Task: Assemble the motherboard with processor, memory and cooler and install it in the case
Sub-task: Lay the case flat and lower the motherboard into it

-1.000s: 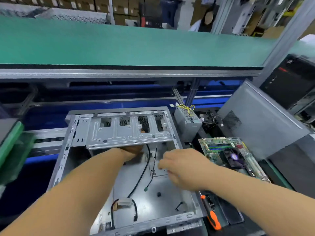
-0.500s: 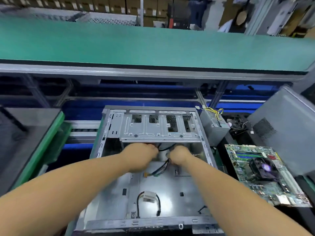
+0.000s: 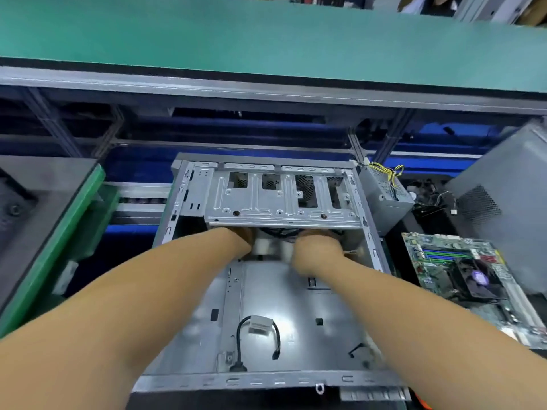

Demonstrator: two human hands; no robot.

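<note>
Both hands now pushed under the drive cage (image 3: 281,199) of the case (image 3: 296,306); left hand (image 3: 241,236) and right hand (image 3: 316,250) fingers hidden, grip unclear. Loose cables gone from floor, likely tucked. Motherboard (image 3: 464,279) waits on bench, right.

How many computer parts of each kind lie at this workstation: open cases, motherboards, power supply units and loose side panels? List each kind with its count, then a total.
Open case: 1
Motherboard: 1
Power supply unit: 1
Side panel: 1
Total: 4
Both the left hand and the right hand reach under the case's drive bracket; their fingers are hidden.
</note>
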